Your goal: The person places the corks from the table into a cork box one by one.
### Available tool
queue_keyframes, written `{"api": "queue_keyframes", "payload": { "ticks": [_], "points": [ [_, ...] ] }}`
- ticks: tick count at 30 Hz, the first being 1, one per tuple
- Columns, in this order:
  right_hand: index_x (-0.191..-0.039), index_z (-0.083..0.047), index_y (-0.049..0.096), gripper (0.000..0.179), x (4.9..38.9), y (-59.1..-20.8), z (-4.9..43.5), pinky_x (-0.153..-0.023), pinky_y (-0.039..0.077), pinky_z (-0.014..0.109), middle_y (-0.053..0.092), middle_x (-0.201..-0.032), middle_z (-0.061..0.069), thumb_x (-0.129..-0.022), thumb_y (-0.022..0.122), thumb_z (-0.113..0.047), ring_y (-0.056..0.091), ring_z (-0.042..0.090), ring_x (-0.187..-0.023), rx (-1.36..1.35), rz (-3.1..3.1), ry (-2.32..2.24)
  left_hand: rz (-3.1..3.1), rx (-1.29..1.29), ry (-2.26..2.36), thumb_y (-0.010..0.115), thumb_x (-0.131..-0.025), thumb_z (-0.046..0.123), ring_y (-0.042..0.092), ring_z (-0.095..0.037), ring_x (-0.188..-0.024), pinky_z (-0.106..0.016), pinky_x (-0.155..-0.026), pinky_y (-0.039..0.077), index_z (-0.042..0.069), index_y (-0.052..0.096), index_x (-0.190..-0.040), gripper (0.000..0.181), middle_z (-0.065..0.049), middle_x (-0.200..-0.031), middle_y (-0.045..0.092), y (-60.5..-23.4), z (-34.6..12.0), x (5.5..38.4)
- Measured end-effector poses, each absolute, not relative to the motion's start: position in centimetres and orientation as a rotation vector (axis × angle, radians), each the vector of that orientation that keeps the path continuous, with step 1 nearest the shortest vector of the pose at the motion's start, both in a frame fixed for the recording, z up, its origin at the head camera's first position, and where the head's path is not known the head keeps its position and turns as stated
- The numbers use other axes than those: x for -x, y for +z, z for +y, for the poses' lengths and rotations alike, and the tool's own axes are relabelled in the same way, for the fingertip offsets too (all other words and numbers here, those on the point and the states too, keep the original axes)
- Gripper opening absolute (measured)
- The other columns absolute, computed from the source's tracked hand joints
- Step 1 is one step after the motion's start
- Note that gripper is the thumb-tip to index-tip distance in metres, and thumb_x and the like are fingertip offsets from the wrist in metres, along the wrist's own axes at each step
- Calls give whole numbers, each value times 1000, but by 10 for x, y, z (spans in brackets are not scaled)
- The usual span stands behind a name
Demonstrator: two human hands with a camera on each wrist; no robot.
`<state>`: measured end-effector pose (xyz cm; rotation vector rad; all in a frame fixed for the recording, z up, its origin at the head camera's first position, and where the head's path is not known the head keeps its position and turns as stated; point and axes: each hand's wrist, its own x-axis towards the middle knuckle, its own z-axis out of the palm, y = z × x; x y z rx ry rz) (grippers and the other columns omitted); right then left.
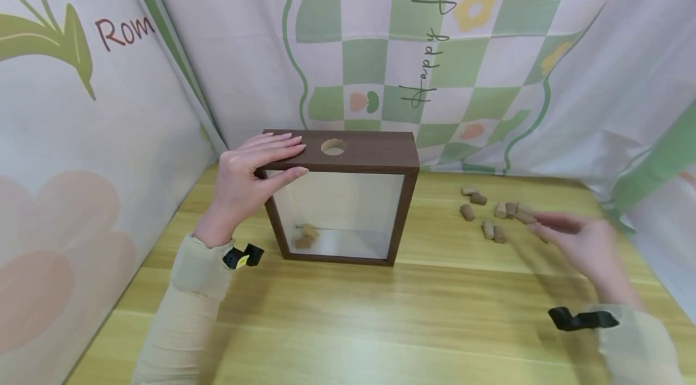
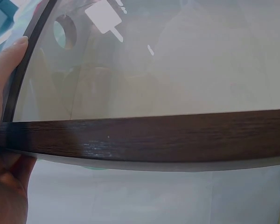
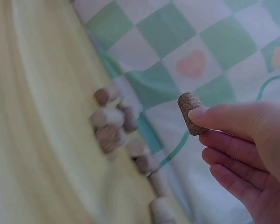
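A dark brown wooden shadow box [image 1: 337, 158] with a clear front stands upright on the table, a round hole in its top. My left hand [image 1: 244, 170] grips its upper left corner, fingers across the top and thumb along the front edge. In the left wrist view the thumb lies on the dark frame [image 2: 144, 137]. A few wine corks [image 1: 306, 240] lie inside at the bottom left. My right hand [image 1: 584, 246] pinches a wine cork [image 3: 190, 113] between thumb and index finger, the other fingers loosely extended. It hovers at the right of a loose group of corks [image 1: 488, 229].
The light wood table [image 1: 337, 312] carries the box near its middle and several corks [image 3: 109, 137] at the right. A patterned curtain [image 1: 370, 58] hangs right behind the box. Another printed curtain [image 1: 81, 149] borders the table on the left.
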<state>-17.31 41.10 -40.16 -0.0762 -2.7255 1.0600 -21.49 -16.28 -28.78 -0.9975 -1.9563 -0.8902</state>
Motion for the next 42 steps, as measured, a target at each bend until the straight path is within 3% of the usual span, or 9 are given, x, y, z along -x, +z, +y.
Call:
{"api": "queue_keyframes", "payload": {
  "ticks": [7, 10, 12, 14, 17, 20, 25, 35, 42],
  "points": [
    [-128, -11, 71, 55, 167, -371, 391, -75, 44, 14, 70, -110, -22, -91, 74, -52, 55, 1, -102, 147, -2707, 1004, -1957, 1005, -863, 92, -75, 10, 67, -23, -115, -40, -110, 44, 6, 78, -116, 43, -4, -119, 72, -288, -163, 215],
    [-130, -14, 70, 56, 163, -359, 380, -98, 48, 39, 69, -116, -20, -91, 74, -54, 54, 26, -121, 148, -2693, 1037, -1956, 1009, -855, 91, -76, 11, 67, -24, -115, -40, -110, 43, 6, 78, -117, 43, -5, -120, 72, -288, -163, 215],
    [-131, -16, 70, 56, 160, -352, 372, -105, 39, 60, 69, -120, -16, -90, 74, -54, 49, 36, -129, 143, -2679, 1065, -1956, 1010, -854, 91, -76, 11, 67, -24, -115, -40, -110, 43, 5, 78, -117, 43, -5, -120, 72, -288, -163, 215],
    [-130, -17, 71, 54, 157, -346, 363, -108, 28, 71, 69, -123, -11, -90, 76, -52, 46, 33, -133, 122, -2651, 1113, -1956, 1011, -857, 91, -76, 11, 67, -24, -115, -40, -110, 43, 5, 78, -116, 42, -5, -119, 72, -288, -163, 215],
    [-128, -18, 73, 48, 153, -338, 349, -114, 27, 65, 70, -123, -8, -89, 78, -47, 49, 15, -129, 79, -2597, 1138, -1944, 1015, -868, 91, -75, 10, 68, -25, -114, -41, -110, 44, 5, 78, -115, 42, -6, -118, 73, -288, -163, 215],
    [-125, -17, 74, 42, 150, -330, 335, -118, 31, 45, 70, -122, -9, -89, 81, -39, 50, 0, -122, -2, -2530, 1130, -1929, 1018, -879, 91, -74, 9, 68, -26, -113, -41, -109, 44, 4, 79, -114, 42, -6, -117, 73, -289, -162, 216],
    [-118, -13, 78, 32, 148, -316, 311, -101, 40, 12, 73, -118, -6, -88, 84, -20, 58, -3, -115, -198, -2383, 1101, -1924, 1018, -892, 92, -74, 9, 68, -24, -114, -41, -109, 44, 5, 79, -114, 42, -4, -117, 73, -289, -162, 216],
    [-106, 0, 79, 35, 146, -275, 255, -89, 49, 14, 76, -104, 12, -75, 83, 16, 67, 6, -99, -550, -2145, 1097, -1927, 1022, -865, 91, -76, 12, 68, -24, -114, -42, -109, 45, 5, 78, -115, 42, -5, -118, 73, -290, -164, 217],
    [-105, 5, 78, 36, 142, -242, 211, -85, 53, 18, 75, -101, 16, -74, 79, 23, 68, 13, -98, -741, -2067, 1150, -1915, 1032, -863, 91, -76, 12, 68, -25, -114, -42, -108, 45, 4, 79, -114, 41, -7, -118, 73, -289, -163, 216]
  ]
}}
